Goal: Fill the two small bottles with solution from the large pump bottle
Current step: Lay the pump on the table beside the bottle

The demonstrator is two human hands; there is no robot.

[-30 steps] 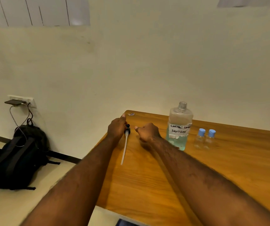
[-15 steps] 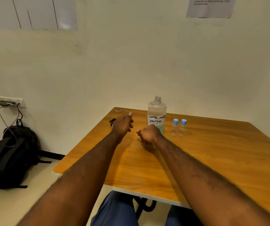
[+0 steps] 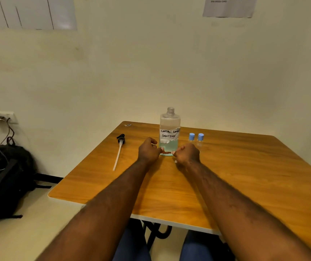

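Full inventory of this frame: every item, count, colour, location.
large bottle: 1, clear, pale blue-green liquid, uncapped, upright, far middle of table
pump head with tube: 1, black and white, lying on the table left of the large bottle
small bottles: 2, clear, blue caps, upright right of the large bottle
table: 1, orange-brown wood
backpack: 1, black, floor at left
wall socket: 1, white, left wall, cable attached
paper sheet: 1, white, wall top right
left hand: fingers curled, left of bottle base
right hand: fingers curled, right of bottle base; grip unclear
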